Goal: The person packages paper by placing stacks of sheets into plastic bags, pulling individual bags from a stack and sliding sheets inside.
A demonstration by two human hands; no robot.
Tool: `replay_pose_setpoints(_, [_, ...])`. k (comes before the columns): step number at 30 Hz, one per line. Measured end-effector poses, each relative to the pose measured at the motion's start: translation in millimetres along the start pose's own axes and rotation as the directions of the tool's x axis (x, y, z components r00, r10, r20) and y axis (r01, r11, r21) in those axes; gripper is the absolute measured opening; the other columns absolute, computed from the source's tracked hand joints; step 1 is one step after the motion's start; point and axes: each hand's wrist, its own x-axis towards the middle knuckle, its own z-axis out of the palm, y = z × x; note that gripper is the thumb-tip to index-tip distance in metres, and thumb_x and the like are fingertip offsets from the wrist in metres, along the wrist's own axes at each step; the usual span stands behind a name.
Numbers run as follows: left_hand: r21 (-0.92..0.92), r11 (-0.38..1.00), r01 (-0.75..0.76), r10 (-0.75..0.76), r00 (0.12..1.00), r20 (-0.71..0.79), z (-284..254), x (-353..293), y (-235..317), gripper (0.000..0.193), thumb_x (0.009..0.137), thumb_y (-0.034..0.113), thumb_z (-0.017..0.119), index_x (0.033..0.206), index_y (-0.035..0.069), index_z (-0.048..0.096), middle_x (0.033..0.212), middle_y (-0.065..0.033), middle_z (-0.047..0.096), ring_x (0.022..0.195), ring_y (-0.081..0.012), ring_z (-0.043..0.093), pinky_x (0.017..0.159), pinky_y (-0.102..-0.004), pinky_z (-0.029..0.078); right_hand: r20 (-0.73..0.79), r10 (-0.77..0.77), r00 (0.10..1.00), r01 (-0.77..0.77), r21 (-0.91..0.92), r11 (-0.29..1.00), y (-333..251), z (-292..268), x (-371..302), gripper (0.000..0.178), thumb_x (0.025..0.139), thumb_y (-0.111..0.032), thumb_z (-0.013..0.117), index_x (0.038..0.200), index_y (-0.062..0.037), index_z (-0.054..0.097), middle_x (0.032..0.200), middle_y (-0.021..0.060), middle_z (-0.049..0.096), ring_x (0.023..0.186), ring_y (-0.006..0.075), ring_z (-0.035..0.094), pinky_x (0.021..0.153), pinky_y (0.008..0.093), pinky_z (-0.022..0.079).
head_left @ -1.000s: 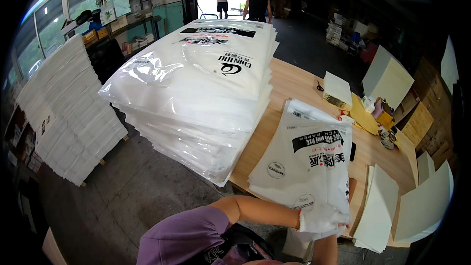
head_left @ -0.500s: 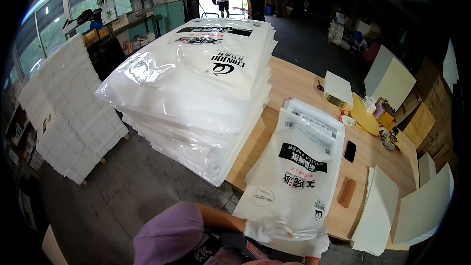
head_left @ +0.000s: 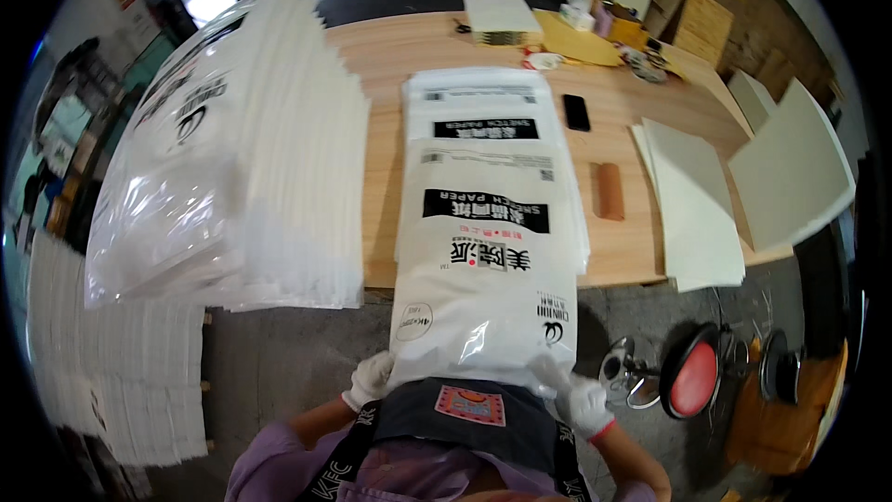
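Observation:
A white printed plastic paper bag (head_left: 483,316) lies with its far part on a pile of similar bags (head_left: 483,98), and its near end reaches past the table edge to my apron. My left hand (head_left: 369,381), in a white glove, grips the near left corner of this bag. At the near right corner, my gloved right hand (head_left: 587,404) has its fingers closed on the plastic. The bag looks flat, its near end glossy and slightly creased. Whether its mouth is open is hidden against my apron.
Tall filled paper packs (head_left: 297,158) fill the table's left. To the right lie a black phone (head_left: 576,112), a brown block (head_left: 609,191) and large pale sheets (head_left: 688,204). A red-topped stool (head_left: 692,379) stands on the floor; a pallet stack (head_left: 121,353) sits lower left.
The top bag has come toward me, over the table edge, and now lies straight. My hands have parted to its two near corners. The view has turned right and downward.

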Motion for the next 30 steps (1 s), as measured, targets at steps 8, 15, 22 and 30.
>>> replay_pose_setpoints(8, [0.305,0.928,0.214,-0.262,0.957,0.125,19.6,-3.1,-84.6,0.013,0.083,0.017,0.061,0.085,0.008,0.051,0.082,-0.0099,0.058,0.075,-0.0272,0.061,0.070,-0.0368,0.049,0.318,0.380,0.868,-0.306,-0.261,0.916,26.0,-5.6,13.9,0.041,0.082,-0.018,0.058,0.122,-0.0126,0.059,0.066,0.0131,0.063,0.059,0.0244,0.064,0.051,0.0377,0.049])
replay_pose_setpoints(15, [-0.320,0.687,0.653,-0.559,0.756,0.342,36.2,90.9,-98.2,0.042,0.096,0.036,0.052,0.120,0.003,0.060,0.110,-0.0082,0.067,0.105,-0.0182,0.060,0.087,-0.0333,0.047,0.127,0.777,0.616,-0.673,0.598,0.435,143.3,79.4,20.2,0.033,0.092,-0.029,0.057,0.114,-0.0053,0.062,0.106,0.0142,0.067,0.095,0.0203,0.065,0.079,0.0371,0.051])
replay_pose_setpoints(22, [-0.219,0.953,0.208,-0.204,0.978,0.040,-63.8,173.2,78.6,0.034,0.098,0.027,0.053,0.117,0.001,0.062,0.101,-0.0103,0.068,0.094,-0.0134,0.061,0.085,-0.0273,0.048,0.414,0.437,0.799,-0.309,0.905,-0.293,85.1,97.5,63.8,0.039,0.094,-0.005,0.052,0.132,0.0028,0.046,0.125,0.0115,0.058,0.113,0.0218,0.057,0.097,0.0334,0.045])
replay_pose_setpoints(30, [0.038,0.926,-0.375,0.363,0.861,-0.355,-193.5,137.8,216.8,0.023,0.088,0.005,0.063,0.111,0.000,0.065,0.103,-0.0116,0.068,0.090,-0.0179,0.064,0.077,-0.0298,0.053,0.372,0.153,0.916,-0.319,0.903,-0.288,28.1,34.4,186.7,0.049,0.095,-0.020,0.056,0.137,-0.0006,0.042,0.131,0.0102,0.053,0.117,0.0212,0.053,0.099,0.0339,0.044])
